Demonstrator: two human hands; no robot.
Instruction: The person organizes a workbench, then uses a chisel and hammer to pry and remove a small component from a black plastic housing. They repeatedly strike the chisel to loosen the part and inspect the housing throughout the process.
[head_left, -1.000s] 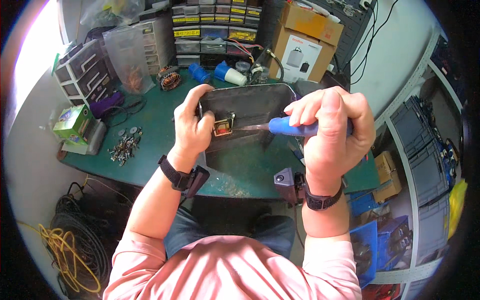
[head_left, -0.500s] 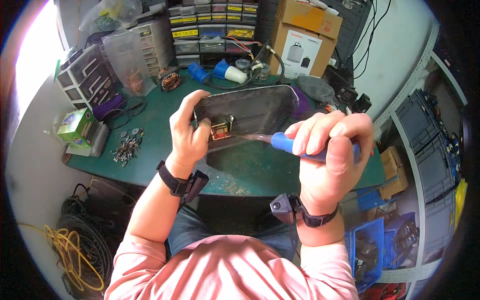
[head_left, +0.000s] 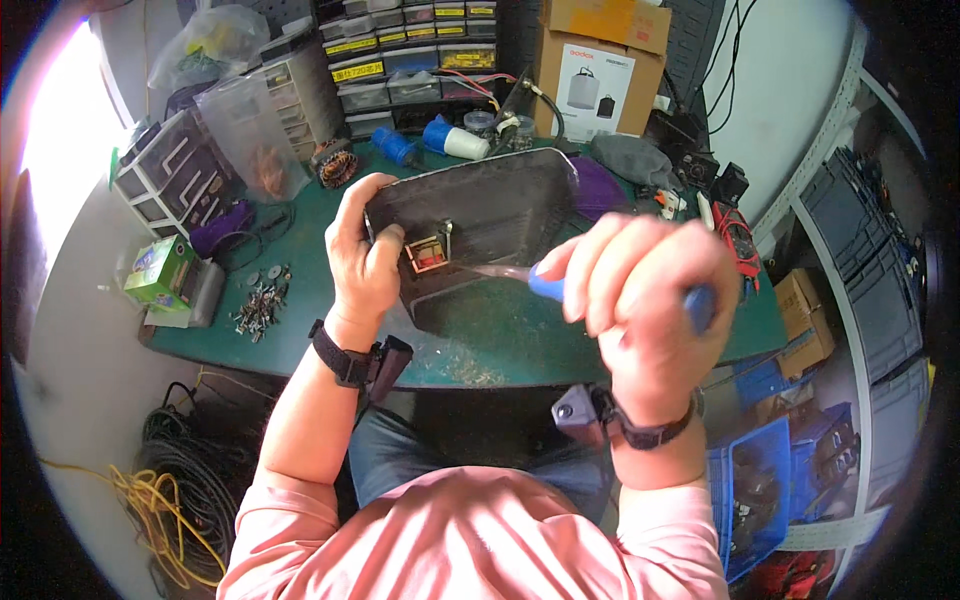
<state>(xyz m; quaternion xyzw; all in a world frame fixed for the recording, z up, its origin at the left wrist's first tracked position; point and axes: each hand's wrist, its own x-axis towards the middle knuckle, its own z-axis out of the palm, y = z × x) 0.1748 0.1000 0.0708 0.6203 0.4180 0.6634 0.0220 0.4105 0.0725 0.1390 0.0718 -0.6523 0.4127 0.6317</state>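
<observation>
My left hand (head_left: 360, 255) grips the left edge of a dark, shallow rectangular housing (head_left: 500, 205), tilted with its open hollow side toward me. Inside it, beside my left thumb, sits a small square part (head_left: 429, 256) with a red middle and a pale frame. In my closed right hand (head_left: 655, 300) is a blue-handled tool (head_left: 545, 286) with a thin tapering metal blade. That blade points left, its tip over the housing near the square part; whether it touches, I cannot tell. The right hand is somewhat blurred.
Screws and small metal pieces (head_left: 262, 305) lie in a pile on the green table (head_left: 500, 345), left of my hand. Behind the housing are a copper-wound coil (head_left: 335, 164), blue plugs (head_left: 396, 147) and a cardboard box (head_left: 600, 95). A red meter (head_left: 737, 240) lies at the right.
The housing and my left hand have shifted slightly left in the picture. My right hand has turned, and the tool's tip has drawn a little away from the square part.
</observation>
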